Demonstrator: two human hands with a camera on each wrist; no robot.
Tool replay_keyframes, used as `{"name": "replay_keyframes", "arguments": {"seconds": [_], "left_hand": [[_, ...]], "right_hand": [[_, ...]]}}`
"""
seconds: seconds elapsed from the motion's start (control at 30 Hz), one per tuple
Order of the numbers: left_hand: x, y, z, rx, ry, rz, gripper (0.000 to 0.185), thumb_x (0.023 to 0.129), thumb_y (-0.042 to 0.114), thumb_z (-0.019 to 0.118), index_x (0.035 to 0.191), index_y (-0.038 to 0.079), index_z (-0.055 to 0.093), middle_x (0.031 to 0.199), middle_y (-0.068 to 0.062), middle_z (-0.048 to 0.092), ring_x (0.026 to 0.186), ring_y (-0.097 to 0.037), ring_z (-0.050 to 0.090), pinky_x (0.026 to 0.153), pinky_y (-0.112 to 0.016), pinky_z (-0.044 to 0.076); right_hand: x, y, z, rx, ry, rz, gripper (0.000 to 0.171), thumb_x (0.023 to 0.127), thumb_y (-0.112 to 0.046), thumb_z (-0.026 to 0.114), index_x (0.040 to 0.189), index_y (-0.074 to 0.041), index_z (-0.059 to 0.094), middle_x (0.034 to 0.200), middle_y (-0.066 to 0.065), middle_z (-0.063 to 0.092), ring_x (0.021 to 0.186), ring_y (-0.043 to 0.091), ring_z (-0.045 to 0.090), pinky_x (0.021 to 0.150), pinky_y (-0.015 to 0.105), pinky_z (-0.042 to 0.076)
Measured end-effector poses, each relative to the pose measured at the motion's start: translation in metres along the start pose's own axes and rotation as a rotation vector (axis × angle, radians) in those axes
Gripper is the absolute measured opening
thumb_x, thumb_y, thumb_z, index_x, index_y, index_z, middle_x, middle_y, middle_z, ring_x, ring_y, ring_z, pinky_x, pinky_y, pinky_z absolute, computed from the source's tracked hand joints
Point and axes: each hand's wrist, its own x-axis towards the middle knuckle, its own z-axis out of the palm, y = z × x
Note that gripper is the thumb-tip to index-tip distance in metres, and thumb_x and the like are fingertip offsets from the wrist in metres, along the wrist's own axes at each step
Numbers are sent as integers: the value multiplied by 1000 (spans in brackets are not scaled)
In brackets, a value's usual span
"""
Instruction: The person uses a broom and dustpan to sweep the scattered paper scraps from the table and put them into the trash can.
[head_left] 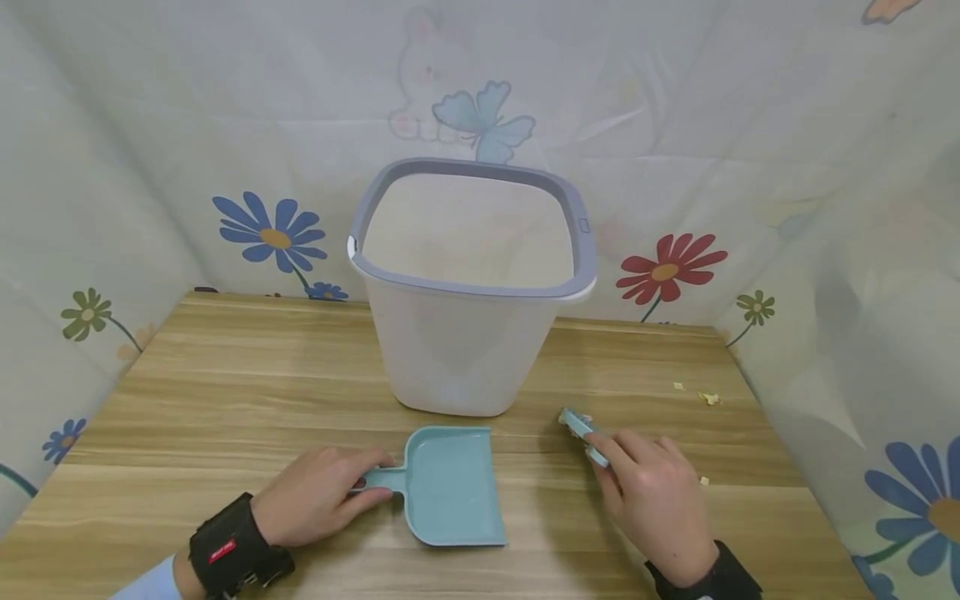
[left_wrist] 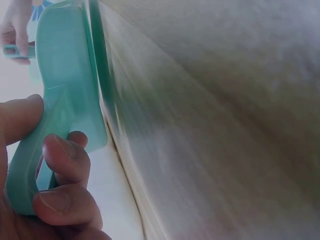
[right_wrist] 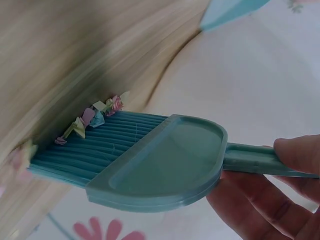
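On table — hands (head_left: 480, 500) hold dustpan (head_left: 450, 487), brush (head_left: 585, 433).

My head camera looks forward and down over the wooden table (head_left: 225, 367), taking in the white bin (head_left: 468, 283) at the far middle and both my hands near the bottom edge. The camera on my left wrist sits very close to the dustpan (left_wrist: 65, 100), facing right across the tabletop (my right hand (left_wrist: 15, 30) shows far off in it). The one on my right wrist looks from close up along the brush (right_wrist: 150, 165), facing left; the dustpan's corner (right_wrist: 230, 10) appears at its top.
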Motion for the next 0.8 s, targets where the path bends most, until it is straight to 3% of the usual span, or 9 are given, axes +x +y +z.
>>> {"name": "replay_keyframes", "arguments": {"seconds": [0.2, 0.33, 0.4, 0.57, 0.6, 0.8], "left_hand": [[2, 2, -1, -2, -20, -14, 27, 102, 45, 64, 120, 25, 69, 94, 21, 67, 75, 7, 55, 67, -22, 49], [3, 2, 0, 5, -25, -18, 29, 102, 48, 62, 121, 26, 69, 94, 21, 67, 74, 6, 54, 67, -22, 48], [5, 2, 1, 11, -28, -19, 31, 103, 49, 61, 122, 25, 69, 95, 21, 68, 75, 6, 55, 68, -23, 49], [8, 3, 3, 19, -34, -19, 34, 103, 51, 59, 122, 25, 69, 96, 20, 70, 76, 7, 56, 68, -24, 51], [8, 3, 3, 17, -38, -20, 35, 103, 52, 58, 122, 25, 69, 96, 20, 70, 76, 7, 56, 68, -24, 50], [11, 3, 4, 1, -55, -29, 37, 103, 54, 57, 122, 25, 69, 96, 20, 70, 75, 7, 55, 67, -23, 49]], "right_hand": [[9, -8, -3, 94, 26, -51, 41, 69, -5, 91, 108, -11, 79, 87, 1, 73, 67, 11, 65, 59, 30, 44], [13, 8, -6, 145, 61, -82, 45, 68, -4, 90, 111, -13, 80, 87, 1, 72, 64, 10, 60, 57, 28, 39], [14, 19, -7, 163, 64, -98, 41, 73, -6, 88, 113, -13, 80, 87, 1, 72, 64, 10, 57, 57, 27, 38], [13, 40, -1, 182, 15, -119, 47, 69, 1, 90, 112, -14, 81, 95, 2, 74, 70, 13, 63, 60, 32, 47], [12, 42, 0, 179, -1, -115, 54, 62, 5, 91, 112, -15, 81, 97, 2, 75, 72, 14, 64, 60, 32, 49], [-1, 41, 3, 187, -114, -106, 65, 57, 13, 92, 111, -21, 81, 105, -4, 76, 82, 15, 69, 63, 31, 55]]}}
